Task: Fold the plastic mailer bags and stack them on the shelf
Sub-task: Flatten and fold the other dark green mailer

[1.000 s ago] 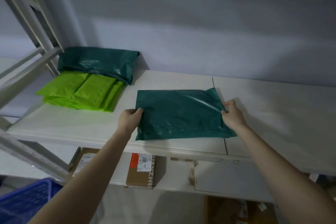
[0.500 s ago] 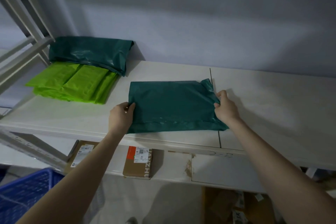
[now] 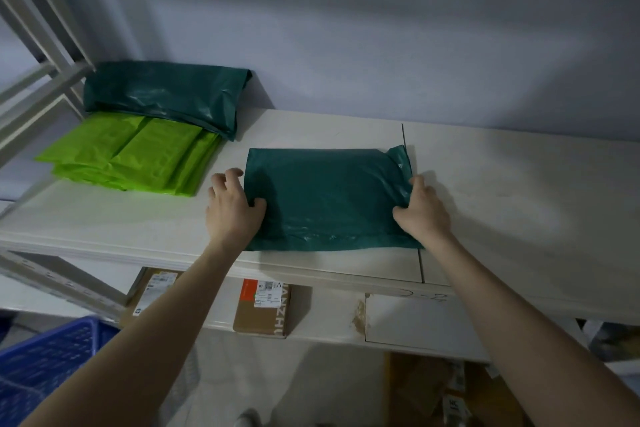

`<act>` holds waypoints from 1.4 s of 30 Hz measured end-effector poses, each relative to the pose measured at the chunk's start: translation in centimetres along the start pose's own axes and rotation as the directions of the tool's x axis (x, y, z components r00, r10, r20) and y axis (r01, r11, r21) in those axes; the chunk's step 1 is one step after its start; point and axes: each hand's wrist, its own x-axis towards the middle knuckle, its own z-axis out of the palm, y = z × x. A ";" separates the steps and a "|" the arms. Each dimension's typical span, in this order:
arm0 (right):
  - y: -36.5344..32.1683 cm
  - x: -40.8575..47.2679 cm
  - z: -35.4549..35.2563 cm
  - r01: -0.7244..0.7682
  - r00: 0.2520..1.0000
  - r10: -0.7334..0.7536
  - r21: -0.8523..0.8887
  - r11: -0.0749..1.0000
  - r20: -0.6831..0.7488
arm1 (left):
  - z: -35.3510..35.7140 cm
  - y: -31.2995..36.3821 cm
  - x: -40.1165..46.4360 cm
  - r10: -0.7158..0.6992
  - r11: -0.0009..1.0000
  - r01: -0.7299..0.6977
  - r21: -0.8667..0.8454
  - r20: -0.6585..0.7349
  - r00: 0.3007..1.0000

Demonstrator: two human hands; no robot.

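Note:
A folded dark green mailer bag [image 3: 329,198] lies flat on the white shelf board [image 3: 519,201], near its front edge. My left hand [image 3: 230,211] is at the bag's left edge, thumb resting on the plastic and fingers loosely spread beside it over the shelf. My right hand [image 3: 424,215] pinches the crinkled right edge between thumb and fingers. A small flap of the bag sticks up at its far right corner.
A bundle of dark green bags [image 3: 166,97] leans on the wall at the back left, with a lime green folded stack [image 3: 128,152] in front of it. White shelf struts [image 3: 41,80] rise at left. Cardboard parcels [image 3: 263,308] lie on the lower shelf, above a blue crate [image 3: 45,367].
The bag has settled flat on the shelf and sits squarer. My left hand's fingers have come off the bag's left edge and spread; my right hand has kept hold of the right edge.

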 end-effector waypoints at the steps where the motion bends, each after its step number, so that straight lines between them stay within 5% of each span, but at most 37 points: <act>1: -0.2 0.3 -0.2 -0.022 1.000 0.022 0.026 0.999 -0.013 | -0.2 0.3 0.4 0.019 1.000 -0.019 0.004 -0.005 1.000; 9: -2.3 3.5 -1.5 0.128 0.968 -0.136 -0.048 0.991 -0.211 | 0.8 3.6 3.2 0.227 0.974 -0.226 0.030 -0.036 0.973; 19: -2.5 8.8 -1.5 0.136 0.986 -0.123 0.111 0.984 -0.115 | 4.8 7.9 5.4 0.364 0.902 -0.416 0.112 0.319 0.875; 31: -1.0 10.8 -1.7 -0.045 0.980 0.124 0.432 0.901 -0.158 | 6.6 8.0 5.8 0.387 0.875 -0.460 0.150 0.354 0.852; 42: -0.7 10.8 -1.3 -0.162 0.961 0.245 0.457 0.875 -0.127 | 6.9 7.9 5.9 0.401 0.874 -0.468 0.133 0.348 0.847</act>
